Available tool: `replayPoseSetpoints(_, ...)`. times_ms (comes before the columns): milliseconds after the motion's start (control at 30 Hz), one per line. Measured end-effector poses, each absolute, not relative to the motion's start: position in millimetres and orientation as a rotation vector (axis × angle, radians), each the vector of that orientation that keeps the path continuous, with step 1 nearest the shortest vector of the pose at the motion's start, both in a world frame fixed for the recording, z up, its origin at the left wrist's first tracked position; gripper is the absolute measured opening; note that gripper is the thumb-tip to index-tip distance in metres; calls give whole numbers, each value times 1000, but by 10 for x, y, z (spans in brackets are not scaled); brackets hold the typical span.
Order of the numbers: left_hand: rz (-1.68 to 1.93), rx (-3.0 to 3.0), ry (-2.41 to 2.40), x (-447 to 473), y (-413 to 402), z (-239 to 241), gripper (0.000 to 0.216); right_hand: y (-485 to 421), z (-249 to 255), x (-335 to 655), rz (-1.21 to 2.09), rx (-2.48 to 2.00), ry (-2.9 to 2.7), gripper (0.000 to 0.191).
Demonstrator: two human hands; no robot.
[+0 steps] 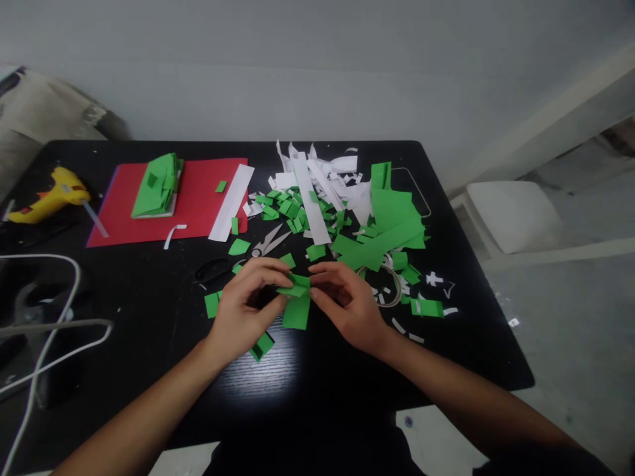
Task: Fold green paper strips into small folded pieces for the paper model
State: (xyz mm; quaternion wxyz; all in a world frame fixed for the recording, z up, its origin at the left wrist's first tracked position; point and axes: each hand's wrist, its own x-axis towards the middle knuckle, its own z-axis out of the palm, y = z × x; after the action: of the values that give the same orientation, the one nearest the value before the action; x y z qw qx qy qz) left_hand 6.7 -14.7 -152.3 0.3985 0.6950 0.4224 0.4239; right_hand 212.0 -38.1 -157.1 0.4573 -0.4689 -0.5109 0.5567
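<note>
My left hand [248, 304] and my right hand [344, 301] meet over the middle of the black table [149, 311]. Both pinch one small folded green paper piece [296, 285] between their fingertips, just above the tabletop. A larger green paper rectangle [296, 312] lies right under it. Scissors [248, 254] with black handles lie just behind my left hand. A roll of tape [389, 285] sits beside my right hand.
A heap of green and white paper scraps [342, 205] covers the table's far middle. A red sheet [163, 201] with a stack of folded green paper [159, 185] lies at the far left, a yellow glue gun [49, 195] beyond it. White cables [54, 330] run along the left edge.
</note>
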Motion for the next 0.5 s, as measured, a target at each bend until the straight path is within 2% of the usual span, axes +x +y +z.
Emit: replayPoseSetpoints(500,1018,1971,1010,38,-134,-1537,13,-362,-1605,2121,1328,-1114,-1241,7)
